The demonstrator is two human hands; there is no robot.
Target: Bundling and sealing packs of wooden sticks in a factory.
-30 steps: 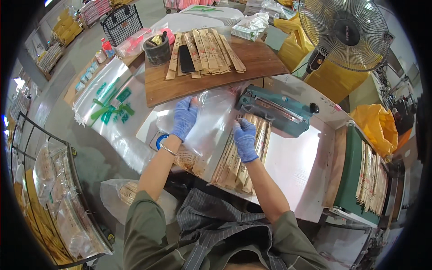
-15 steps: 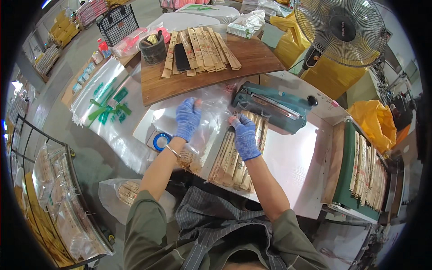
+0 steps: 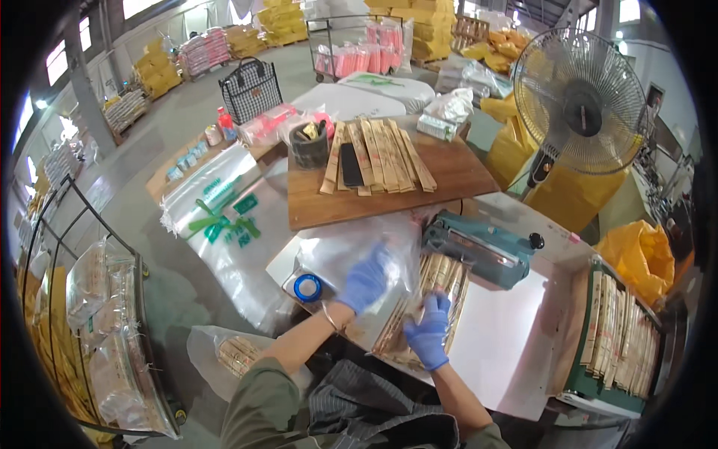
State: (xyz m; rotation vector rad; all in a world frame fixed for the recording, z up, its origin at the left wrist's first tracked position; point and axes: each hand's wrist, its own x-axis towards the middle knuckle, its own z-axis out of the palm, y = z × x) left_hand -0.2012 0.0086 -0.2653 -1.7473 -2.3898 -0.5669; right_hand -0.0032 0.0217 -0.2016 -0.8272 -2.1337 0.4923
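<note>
My left hand (image 3: 365, 280), in a blue knit glove and smeared by motion, is over clear plastic bags (image 3: 325, 251) on the white work surface. How its fingers are set cannot be made out. My right hand (image 3: 428, 333), gloved alike, is closed on a bundle of long narrow paper packets (image 3: 404, 318) at the near edge, its fingers bent over the top. Shiny film shows along the bundle's left side. Just beyond the bundle stands a teal bag sealer (image 3: 479, 251). A blue tape roll (image 3: 307, 287) lies left of my left hand.
A wooden board (image 3: 329, 206) at the back carries more packets (image 3: 381, 157), a black phone (image 3: 351, 165) and a dark pot (image 3: 309, 146). Printed plastic bags (image 3: 232, 224) drape at left. A fan (image 3: 582, 112) rises at back right; a green tray (image 3: 580, 378) of packets is at right.
My right hand has left the plastic it was pinching and come down onto the bundle. My left hand has moved nearer the bundle. The view has tilted up, showing more background.
</note>
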